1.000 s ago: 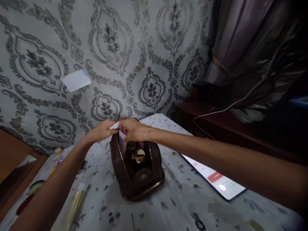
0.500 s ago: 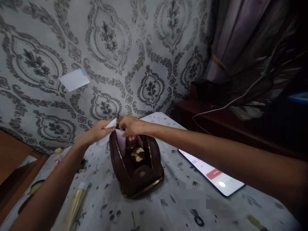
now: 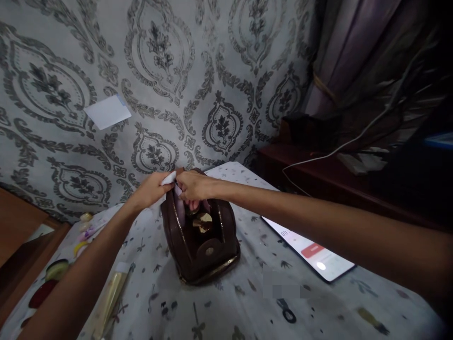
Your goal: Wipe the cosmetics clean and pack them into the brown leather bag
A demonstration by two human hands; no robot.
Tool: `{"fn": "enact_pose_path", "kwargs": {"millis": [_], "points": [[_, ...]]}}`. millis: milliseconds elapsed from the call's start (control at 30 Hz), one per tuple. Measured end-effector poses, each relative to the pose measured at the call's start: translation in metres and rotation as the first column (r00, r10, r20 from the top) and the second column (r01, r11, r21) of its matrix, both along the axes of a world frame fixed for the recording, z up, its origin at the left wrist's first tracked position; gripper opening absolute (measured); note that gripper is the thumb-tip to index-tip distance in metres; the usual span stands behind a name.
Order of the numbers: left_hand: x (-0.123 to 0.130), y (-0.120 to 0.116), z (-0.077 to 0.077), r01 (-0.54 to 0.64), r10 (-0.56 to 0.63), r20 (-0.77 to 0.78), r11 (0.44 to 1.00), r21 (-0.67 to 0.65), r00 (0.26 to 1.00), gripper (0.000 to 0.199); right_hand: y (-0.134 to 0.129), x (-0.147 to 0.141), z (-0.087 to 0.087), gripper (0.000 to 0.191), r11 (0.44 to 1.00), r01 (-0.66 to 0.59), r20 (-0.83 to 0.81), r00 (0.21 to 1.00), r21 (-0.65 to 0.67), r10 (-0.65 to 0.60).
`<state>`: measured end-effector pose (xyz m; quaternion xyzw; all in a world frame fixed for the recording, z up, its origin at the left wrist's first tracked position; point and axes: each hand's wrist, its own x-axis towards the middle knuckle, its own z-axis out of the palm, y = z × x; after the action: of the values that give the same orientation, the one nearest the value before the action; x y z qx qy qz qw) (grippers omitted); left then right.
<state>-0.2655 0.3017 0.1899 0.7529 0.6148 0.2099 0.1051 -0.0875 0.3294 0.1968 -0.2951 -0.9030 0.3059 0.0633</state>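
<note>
A dark brown bag (image 3: 173,245) with gold zips stands unzipped on the patterned cloth. Inside it a shiny gold item (image 3: 203,222) and some pinkish lining show. My left hand (image 3: 154,189) is closed on a white cloth or tissue (image 3: 169,178) at the bag's upper left rim. Beside it, my right hand (image 3: 193,186) reaches into the back of the opening with its fingers bent down, touching something pinkish. What those fingers grip is partly hidden by the hand and the dim light.
A lit phone (image 3: 332,267) lies to the right under my forearm. On the left are a gold tube (image 3: 112,293), a round greenish item (image 3: 57,270) and small colourful things. Behind stands a patterned wall; a white cable (image 3: 329,155) runs over the dark red furniture (image 3: 276,163).
My left hand has moved slightly right and up, closer to my right hand. Less of the white cloth shows now. The right hand stays at the bag's opening.
</note>
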Motion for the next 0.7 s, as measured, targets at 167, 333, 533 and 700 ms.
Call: {"fn": "enact_pose_path", "kwargs": {"millis": [167, 333, 533, 700], "points": [[-0.002, -0.002, 0.004, -0.002, 0.007, 0.081, 0.998, -0.061, 0.997, 0.027, -0.001, 0.005, 0.002, 0.017, 1.0, 0.029, 0.006, 1.0, 0.01, -0.029], [-0.005, -0.006, 0.005, -0.035, 0.045, 0.186, 0.998, -0.06, 0.982, 0.031, 0.004, 0.006, 0.002, 0.04, 1.0, 0.026, -0.059, 0.998, 0.016, -0.025], [-0.009, -0.014, 0.0, -0.171, 0.168, 0.366, 0.985, -0.024, 0.915, 0.042, 0.005, 0.014, 0.009, 0.056, 0.999, 0.018, -0.074, 0.997, -0.051, -0.022], [-0.025, -0.031, -0.005, -0.285, 0.277, 0.543, 0.956, -0.07, 0.793, 0.055, 0.004, 0.02, 0.013, 0.038, 0.985, 0.092, -0.199, 0.973, -0.147, -0.121]]}}
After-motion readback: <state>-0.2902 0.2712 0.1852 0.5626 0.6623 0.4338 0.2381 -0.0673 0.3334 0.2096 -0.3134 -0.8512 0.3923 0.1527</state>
